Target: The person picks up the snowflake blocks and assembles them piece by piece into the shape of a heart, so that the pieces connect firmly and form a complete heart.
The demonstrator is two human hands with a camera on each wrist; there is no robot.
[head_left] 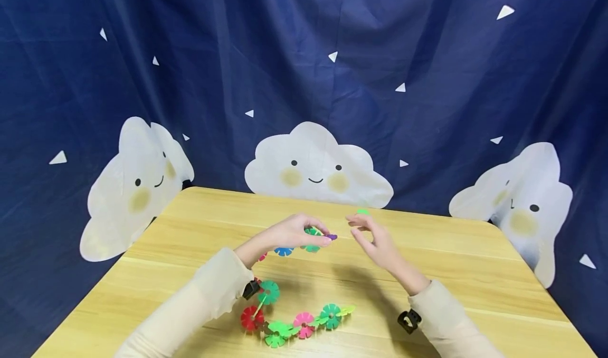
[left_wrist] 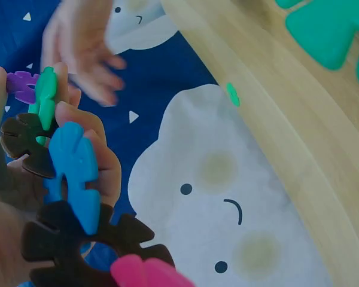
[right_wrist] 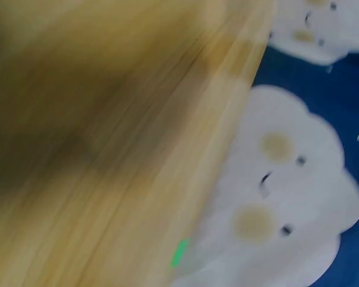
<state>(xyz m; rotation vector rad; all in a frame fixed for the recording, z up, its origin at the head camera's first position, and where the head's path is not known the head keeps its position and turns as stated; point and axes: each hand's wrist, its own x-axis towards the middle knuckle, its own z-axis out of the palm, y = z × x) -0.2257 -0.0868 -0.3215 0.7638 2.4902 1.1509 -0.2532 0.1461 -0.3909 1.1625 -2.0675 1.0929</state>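
My left hand (head_left: 293, 232) pinches the end of a chain of flower-shaped interlocking discs, raised above the table. At that end a purple disc (left_wrist: 23, 87) joins a green disc (left_wrist: 46, 98). Brown discs (left_wrist: 66, 239) and a blue disc (left_wrist: 75, 176) follow in the left wrist view. The rest of the chain, with a red disc (head_left: 252, 319) and a pink disc (head_left: 304, 324), curves round below the left wrist. To the right my right hand (head_left: 378, 246) hovers apart from the chain, fingers loosely bent and holding nothing. It is blurred in the left wrist view.
A single bright green disc (head_left: 363, 211) lies near the far edge of the wooden table (head_left: 456, 273). Behind the table hangs a dark blue curtain (head_left: 294, 83) with clouds and white triangles. Each wrist wears a black strap device (head_left: 409, 321).
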